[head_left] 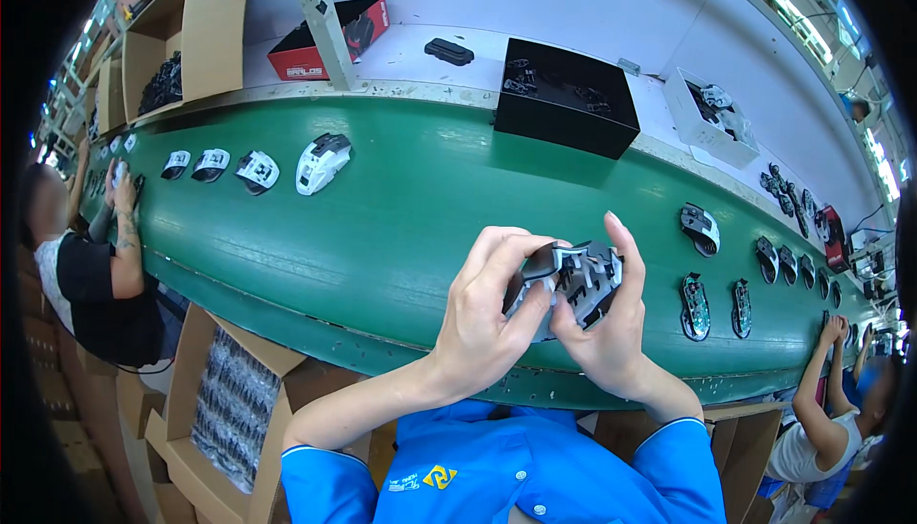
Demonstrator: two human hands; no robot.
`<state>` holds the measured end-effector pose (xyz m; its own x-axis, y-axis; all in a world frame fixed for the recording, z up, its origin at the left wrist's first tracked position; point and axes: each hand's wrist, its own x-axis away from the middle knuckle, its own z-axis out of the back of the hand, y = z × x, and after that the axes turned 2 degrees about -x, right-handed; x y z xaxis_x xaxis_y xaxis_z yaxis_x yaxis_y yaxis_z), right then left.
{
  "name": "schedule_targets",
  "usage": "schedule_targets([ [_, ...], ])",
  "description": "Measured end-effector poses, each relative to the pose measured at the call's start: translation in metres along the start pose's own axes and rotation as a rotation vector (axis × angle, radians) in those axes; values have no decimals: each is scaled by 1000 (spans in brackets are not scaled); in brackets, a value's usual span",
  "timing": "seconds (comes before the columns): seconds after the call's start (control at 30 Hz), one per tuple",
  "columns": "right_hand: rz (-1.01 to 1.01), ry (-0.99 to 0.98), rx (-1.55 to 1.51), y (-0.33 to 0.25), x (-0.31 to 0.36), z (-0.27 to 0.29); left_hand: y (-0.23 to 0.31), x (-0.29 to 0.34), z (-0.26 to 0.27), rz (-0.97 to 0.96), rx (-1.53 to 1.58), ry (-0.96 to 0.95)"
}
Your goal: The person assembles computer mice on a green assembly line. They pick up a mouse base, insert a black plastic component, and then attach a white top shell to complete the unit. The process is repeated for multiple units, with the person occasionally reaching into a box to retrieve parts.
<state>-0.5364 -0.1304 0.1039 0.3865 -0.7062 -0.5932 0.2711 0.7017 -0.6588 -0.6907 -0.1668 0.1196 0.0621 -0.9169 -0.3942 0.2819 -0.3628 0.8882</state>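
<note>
A computer mouse shell [585, 280], black and grey with its ribbed inside facing up, is held between my two hands above the green belt. My left hand [487, 299] wraps round its left side, fingers curled behind and thumb pressed on the near edge. On the other side my right hand [611, 328] grips it between thumb and fingers, with the index finger pointing up past the rim. To the right lie two open mouse bases with green circuit boards [696, 308]. A white and black mouse shell [700, 229] rests beyond them.
Several white and black mouse shells [323, 163] stand along the green belt [382, 180] at left. A black box of small parts [564, 128] and a white box [712, 118] sit beyond it. Cardboard cartons [181, 428] stand below. Co-workers [95, 266] sit on both sides.
</note>
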Motion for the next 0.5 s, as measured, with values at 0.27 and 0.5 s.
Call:
schedule_targets([
  [0.27,25,64,-15,4,-3,9,6,1,5,-92,-26,-83],
  [0.5,-12,-16,-39,-1,-5,9,1,11,0,-91,-166,0],
])
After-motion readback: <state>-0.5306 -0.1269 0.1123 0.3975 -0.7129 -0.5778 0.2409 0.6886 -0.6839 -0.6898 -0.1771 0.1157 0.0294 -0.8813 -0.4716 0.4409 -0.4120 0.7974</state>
